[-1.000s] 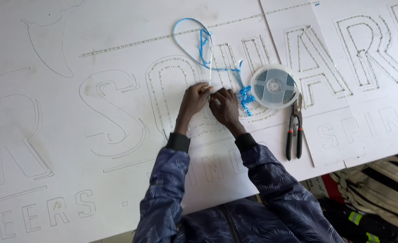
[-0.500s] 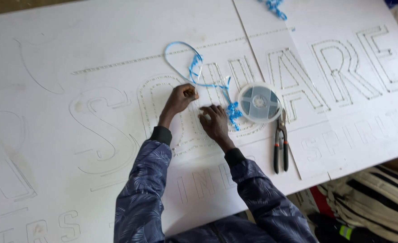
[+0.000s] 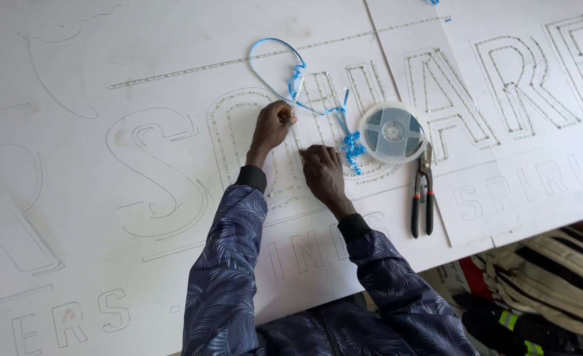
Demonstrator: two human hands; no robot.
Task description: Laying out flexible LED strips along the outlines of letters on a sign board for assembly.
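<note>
A big white sign board [image 3: 140, 59] with outlined letters lies flat under my hands. My left hand [image 3: 271, 128] is closed, pinching the end of a thin light strip and its blue backing ribbon [image 3: 285, 66] at a letter's outline. My right hand [image 3: 320, 170] lies a little lower and to the right, fingers pressed down on the strip along the letter's groove. The blue ribbon loops up over the board and bunches in a curl [image 3: 352, 144] beside my right hand. Both arms wear dark blue patterned sleeves.
A round clear reel [image 3: 392, 132] of strip lies right of my hands. Pliers with red and black handles [image 3: 423, 194] lie just below it. The board's front edge runs lower right; beyond it sit a striped fabric [image 3: 555, 270] and dark items.
My hands have drawn apart: the left one went up along the letter with the strip's end, the right one stayed lower, pressing down. The camera view has shifted.
</note>
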